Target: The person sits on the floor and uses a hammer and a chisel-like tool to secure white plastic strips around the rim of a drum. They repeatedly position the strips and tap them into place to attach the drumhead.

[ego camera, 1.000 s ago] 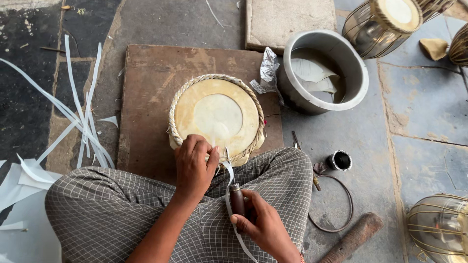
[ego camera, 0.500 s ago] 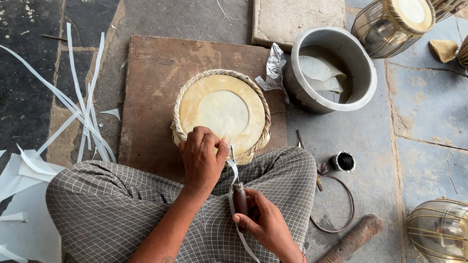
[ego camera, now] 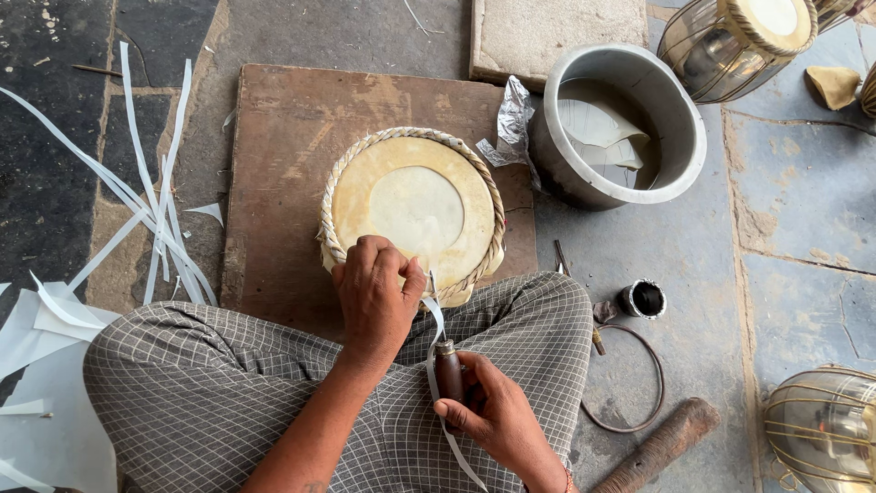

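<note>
A round drum head (ego camera: 412, 210) of pale hide with a braided rim lies on a brown wooden board (ego camera: 283, 128) in front of my crossed legs. My left hand (ego camera: 374, 297) rests on its near edge, fingers curled and pinching a thin white strip (ego camera: 436, 324) at the rim. My right hand (ego camera: 493, 415) is lower, over my lap, closed on a tool with a dark wooden handle (ego camera: 448, 372). The white strip runs down past that hand.
A metal pot (ego camera: 684, 137) holding pale hide pieces stands right of the board, crumpled foil (ego camera: 511, 123) beside it. Loose white strips (ego camera: 146, 201) lie at left. A small black cup (ego camera: 644, 298), wire ring (ego camera: 639, 383), wooden stick (ego camera: 662, 443) and brass-framed drum shells (ego camera: 821, 429) lie at right.
The view has shifted slightly, so the drum head sits a little further right and lower. My hands have stayed at the near rim, the strip still between them.
</note>
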